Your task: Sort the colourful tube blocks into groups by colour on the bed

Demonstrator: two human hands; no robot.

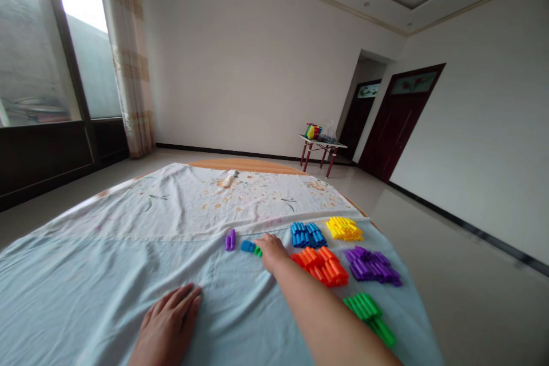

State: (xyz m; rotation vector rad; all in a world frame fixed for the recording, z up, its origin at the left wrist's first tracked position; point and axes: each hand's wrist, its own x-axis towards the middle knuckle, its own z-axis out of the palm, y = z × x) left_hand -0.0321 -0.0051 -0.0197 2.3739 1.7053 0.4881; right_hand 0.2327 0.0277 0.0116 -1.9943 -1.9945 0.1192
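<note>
My right hand [271,250] reaches over the cloth, its fingers bent down at small green pieces [258,251] beside a blue piece [247,246]; its grip is partly hidden. Left of these stand two purple pieces [230,240]. My left hand [171,317] lies flat on the light blue cloth [231,320], palm down, holding nothing. Right of my right hand are piles of blue [307,235], yellow [344,229], orange [321,266], purple [372,265] and green [369,315] tube-like pieces. My right forearm passes beside the orange and green piles.
The round wooden table [253,165] is covered by the blue cloth and a white floral cloth [240,197]. Beyond it, a small table [322,142] holds a colourful item [313,131] and a plastic bag [329,132]. A curtain [128,57] hangs at the left.
</note>
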